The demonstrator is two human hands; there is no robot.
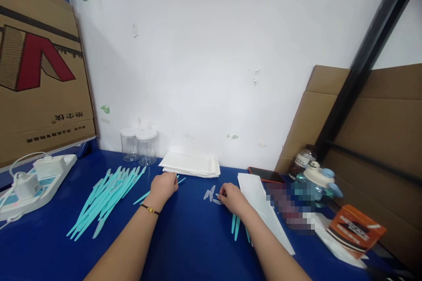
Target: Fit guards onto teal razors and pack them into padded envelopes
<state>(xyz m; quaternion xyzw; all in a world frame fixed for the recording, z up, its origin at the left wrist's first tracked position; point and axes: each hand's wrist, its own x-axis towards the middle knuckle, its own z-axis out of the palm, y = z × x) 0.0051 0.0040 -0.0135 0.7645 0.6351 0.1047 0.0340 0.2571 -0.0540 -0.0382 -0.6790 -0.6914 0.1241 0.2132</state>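
Observation:
My left hand (164, 188) is closed around slim teal eyebrow razors (141, 198), whose ends stick out on both sides of the fist; how many it holds is hidden. My right hand (232, 197) has its fingertips pinched at a small translucent blade cap (216, 201). Several similar loose caps (211, 194) lie just left of those fingers. Under the right wrist, a few more teal razors (235, 227) rest on the blue table (187, 246). A large pile of teal razors with pale tips (108, 197) spreads out to the left.
Two clear lidded jars (147, 148) and a white stack of packets (189, 164) stand by the wall. A power strip (49, 186) is at far left. At right are a white paper sheet (263, 210), a phone (266, 174), a teal bottle (314, 184) and an orange pouch (356, 230).

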